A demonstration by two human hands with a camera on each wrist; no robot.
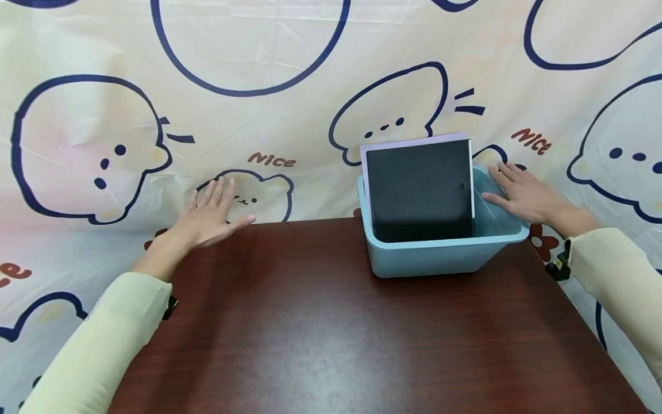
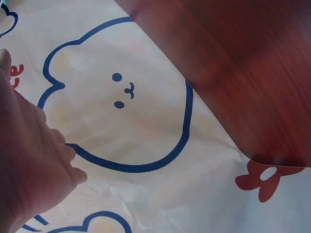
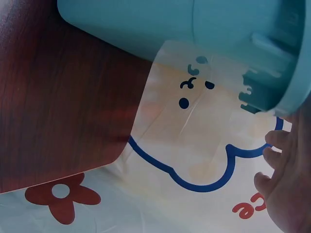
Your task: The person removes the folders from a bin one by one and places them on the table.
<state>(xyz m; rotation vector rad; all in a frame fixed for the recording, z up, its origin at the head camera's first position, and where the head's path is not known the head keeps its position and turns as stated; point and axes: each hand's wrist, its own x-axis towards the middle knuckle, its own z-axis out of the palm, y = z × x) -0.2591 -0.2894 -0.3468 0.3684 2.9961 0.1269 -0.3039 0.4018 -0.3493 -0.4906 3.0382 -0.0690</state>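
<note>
A light-blue plastic bin [image 1: 424, 259] stands at the back right of the table. Leaning upright inside it is a flat black rectangular thing [image 1: 421, 190], perhaps a notebook or folder, with a white edge and a lilac one [image 1: 449, 137] behind it. My right hand [image 1: 527, 192] is at the bin's right end, fingers extended; whether it touches the rim I cannot tell. In the right wrist view, its fingers [image 3: 274, 158] show just beside the rim. My left hand [image 1: 207, 221] holds nothing, its fingers spread, over the table's back left edge.
The dark brown wooden table [image 1: 310, 322] ends at the back against a cream cloth [image 1: 289, 126] printed with blue-outlined cartoon figures. A rounded table corner [image 2: 252, 158] shows in the left wrist view. Black bands sit at both sleeve cuffs.
</note>
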